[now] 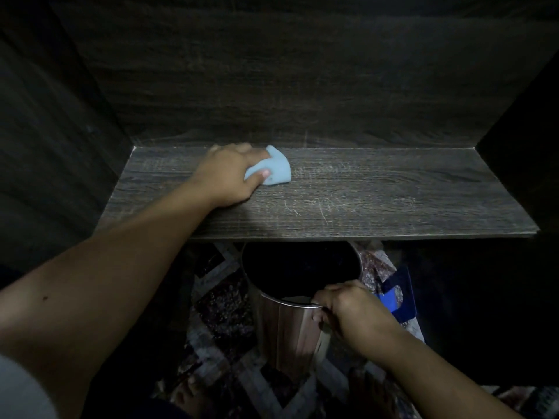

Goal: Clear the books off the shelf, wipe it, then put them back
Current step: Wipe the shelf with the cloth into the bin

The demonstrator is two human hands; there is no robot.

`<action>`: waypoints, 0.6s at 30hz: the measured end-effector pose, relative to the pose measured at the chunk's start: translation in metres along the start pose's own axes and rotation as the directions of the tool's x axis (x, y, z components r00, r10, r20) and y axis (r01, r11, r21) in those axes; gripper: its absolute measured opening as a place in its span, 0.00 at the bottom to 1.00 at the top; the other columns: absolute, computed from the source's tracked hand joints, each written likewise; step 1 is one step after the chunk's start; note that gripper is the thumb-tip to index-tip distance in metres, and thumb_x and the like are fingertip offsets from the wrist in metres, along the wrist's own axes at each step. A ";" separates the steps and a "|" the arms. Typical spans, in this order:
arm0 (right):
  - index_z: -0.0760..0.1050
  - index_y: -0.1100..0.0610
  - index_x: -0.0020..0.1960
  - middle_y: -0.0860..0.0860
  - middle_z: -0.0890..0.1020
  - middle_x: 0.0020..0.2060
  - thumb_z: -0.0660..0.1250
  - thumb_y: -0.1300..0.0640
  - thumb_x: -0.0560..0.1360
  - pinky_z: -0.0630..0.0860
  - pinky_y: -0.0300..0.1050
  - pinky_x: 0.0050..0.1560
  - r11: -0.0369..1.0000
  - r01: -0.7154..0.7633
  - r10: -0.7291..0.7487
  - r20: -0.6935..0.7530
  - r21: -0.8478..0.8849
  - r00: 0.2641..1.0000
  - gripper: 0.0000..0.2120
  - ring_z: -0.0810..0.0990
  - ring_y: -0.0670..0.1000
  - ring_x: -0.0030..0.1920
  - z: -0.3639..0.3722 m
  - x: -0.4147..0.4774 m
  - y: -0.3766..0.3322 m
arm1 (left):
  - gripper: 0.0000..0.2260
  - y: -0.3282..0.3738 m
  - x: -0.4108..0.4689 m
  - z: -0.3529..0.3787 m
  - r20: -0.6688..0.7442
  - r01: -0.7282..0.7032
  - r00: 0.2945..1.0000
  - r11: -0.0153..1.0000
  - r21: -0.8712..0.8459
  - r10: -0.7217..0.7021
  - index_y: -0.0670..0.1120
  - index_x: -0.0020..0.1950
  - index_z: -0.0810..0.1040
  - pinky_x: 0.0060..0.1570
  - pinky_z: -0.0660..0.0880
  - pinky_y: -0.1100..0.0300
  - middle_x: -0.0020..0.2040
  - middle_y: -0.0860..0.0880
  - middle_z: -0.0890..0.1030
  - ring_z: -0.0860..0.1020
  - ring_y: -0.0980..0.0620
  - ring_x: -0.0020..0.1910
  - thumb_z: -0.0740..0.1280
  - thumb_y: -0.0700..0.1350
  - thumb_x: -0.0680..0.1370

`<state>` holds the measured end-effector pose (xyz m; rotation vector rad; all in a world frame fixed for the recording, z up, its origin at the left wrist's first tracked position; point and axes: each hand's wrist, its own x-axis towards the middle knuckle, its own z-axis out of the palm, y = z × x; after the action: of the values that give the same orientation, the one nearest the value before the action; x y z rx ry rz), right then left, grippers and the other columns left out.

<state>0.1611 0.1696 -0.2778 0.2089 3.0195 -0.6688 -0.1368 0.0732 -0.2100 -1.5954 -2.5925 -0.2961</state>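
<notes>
The wiping step is in hand. The shelf (378, 192) carries no books, and the left hand (225, 176) presses a pale blue cloth (275, 169) onto its board, left of centre and near the back, fingers and thumb curled round the bunched fabric. The right hand (348, 309) grips the near rim of a metal bin (287, 334) that stands on the patterned rug (220, 313) just below the shelf's front edge, probably placed to catch the dust.

Pale scuffs and dust streaks mark the board to the right of the cloth, so the next move likely calls for a long stroke rightward, then forward to the front lip above the bin.

Room is open along the board, but three sides are shut in — the back panel (302, 86), the left wall (45, 146) and the right wall (520, 146). The corners will need the cloth pushed in tight. A dark blue object (399, 294) lies beside the bin; whether it is a book I cannot tell.
</notes>
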 end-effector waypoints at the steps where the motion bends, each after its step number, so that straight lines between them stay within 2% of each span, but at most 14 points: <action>1: 0.79 0.51 0.39 0.44 0.81 0.36 0.71 0.61 0.66 0.61 0.33 0.40 1.000 0.009 -0.009 0.003 0.001 1.000 0.06 0.78 0.48 0.38 -0.001 0.000 0.000 | 0.25 0.004 -0.010 0.002 -0.003 -0.020 1.000 1.000 -0.012 0.020 0.55 0.71 0.70 0.60 0.65 0.50 0.62 0.49 0.76 0.73 0.46 0.62 0.52 0.62 0.77; 6: 0.80 0.51 0.42 0.46 0.81 0.37 0.70 0.59 0.69 0.60 0.34 0.40 0.998 0.055 -0.055 0.010 -0.029 0.998 0.04 0.79 0.49 0.39 -0.003 -0.004 -0.005 | 0.24 0.019 -0.058 0.004 0.008 -0.177 0.984 0.984 -0.038 0.177 0.56 0.70 0.70 0.55 0.72 0.50 0.60 0.52 0.77 0.75 0.46 0.54 0.53 0.63 0.77; 8: 0.80 0.51 0.41 0.46 0.81 0.35 0.71 0.60 0.68 0.61 0.35 0.40 0.997 0.069 -0.069 -0.004 -0.044 0.998 0.05 0.78 0.48 0.37 -0.004 -0.006 -0.007 | 0.25 0.028 -0.073 0.003 0.047 -0.236 0.970 0.972 -0.020 0.237 0.56 0.70 0.68 0.56 0.72 0.50 0.60 0.53 0.76 0.75 0.48 0.55 0.52 0.65 0.78; 10: 0.79 0.51 0.38 0.45 0.79 0.32 0.73 0.61 0.64 0.59 0.33 0.36 0.996 0.079 -0.081 -0.034 -0.043 0.996 0.06 0.78 0.48 0.34 -0.006 -0.008 -0.009 | 0.25 0.035 -0.084 0.002 0.030 -0.245 0.969 0.968 -0.053 0.246 0.54 0.70 0.71 0.56 0.73 0.52 0.59 0.52 0.75 0.75 0.48 0.55 0.54 0.64 0.78; 13: 0.75 0.51 0.34 0.44 0.75 0.29 0.74 0.61 0.64 0.54 0.29 0.34 0.995 0.094 -0.095 -0.083 -0.008 0.992 0.09 0.76 0.47 0.29 -0.008 -0.009 -0.011 | 0.24 0.034 -0.072 -0.010 -0.101 -0.131 0.988 0.980 -0.149 0.116 0.51 0.69 0.72 0.54 0.75 0.51 0.58 0.49 0.74 0.75 0.47 0.55 0.58 0.61 0.77; 16: 0.75 0.51 0.34 0.45 0.77 0.30 0.72 0.61 0.67 0.59 0.34 0.38 0.996 0.091 -0.091 -0.097 -0.002 0.991 0.08 0.78 0.50 0.31 -0.006 -0.007 -0.009 | 0.22 0.021 -0.031 -0.021 -0.240 -0.020 0.971 0.988 -0.156 -0.018 0.48 0.70 0.72 0.60 0.71 0.49 0.60 0.43 0.72 0.73 0.42 0.58 0.61 0.54 0.78; 18: 0.75 0.51 0.34 0.45 0.79 0.31 0.72 0.61 0.68 0.61 0.36 0.40 0.997 0.075 -0.076 -0.095 -0.011 0.993 0.09 0.78 0.51 0.32 -0.005 -0.006 -0.008 | 0.21 0.013 -0.007 -0.022 -0.220 0.037 0.973 0.992 -0.120 -0.063 0.47 0.72 0.70 0.64 0.68 0.47 0.64 0.41 0.70 0.70 0.40 0.60 0.62 0.50 0.79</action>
<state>0.1661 0.1640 -0.2691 0.1300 3.1347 -0.6712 -0.1224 0.0681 -0.1886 -1.4363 -2.4857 -0.6026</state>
